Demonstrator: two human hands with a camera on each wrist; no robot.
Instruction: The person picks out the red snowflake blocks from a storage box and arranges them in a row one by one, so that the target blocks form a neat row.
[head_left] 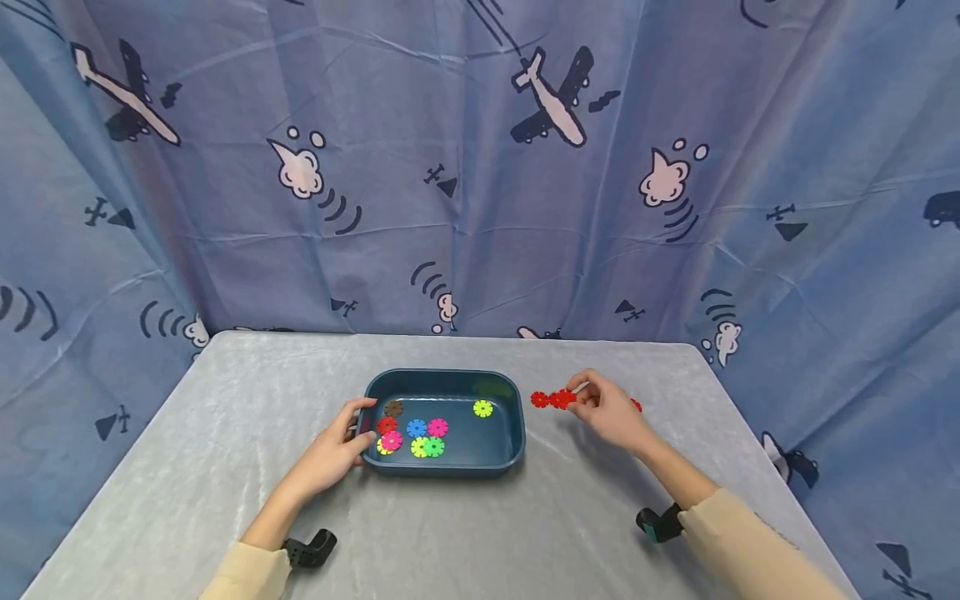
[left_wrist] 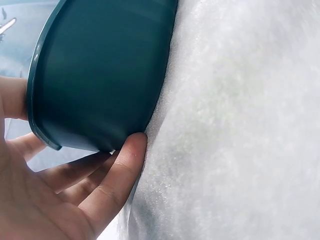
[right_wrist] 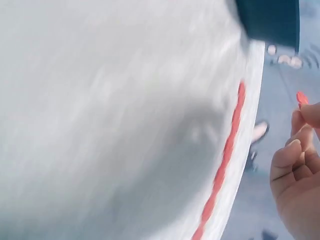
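**Red Disc Chain Lies Crosswise on the Bench, One Hand at Each Piece**

Head view shows the right hand (head_left: 611,412) pinching a chain of red snowflake discs (head_left: 551,400) that lies flat on the grey-covered bench (head_left: 225,433), just right of the dark teal tray (head_left: 450,462). The chain's long axis runs left to right across the bench, roughly parallel to the far edge. Its free end points toward the tray but stays apart from it. The thumb and forefinger close on the chain near its middle, so the grip is narrow and holding the red discs. A small red bit shows past the far side of the hand; the part under the fingers is hidden.

The left hand (head_left: 337,450) rests against the tray's left end with fingers nearly straight, thumb at the rim. In the left wrist view a fingertip touches the tray wall (left_wrist: 100,75) where it meets the bench; the grip is wide and relaxed, pressing and not curled around.

Loose snowflake discs (head_left: 416,429) lie in the tray: brown, red, blue, pink, yellow and green grouped at the left, one yellow-green piece (head_left: 483,408) apart toward the right.

The right wrist view is blurred; the chain shows only as an orange-red streak (right_wrist: 225,165), its notches impossible to make out, and the hand (right_wrist: 297,170) is cut off at the frame edge.
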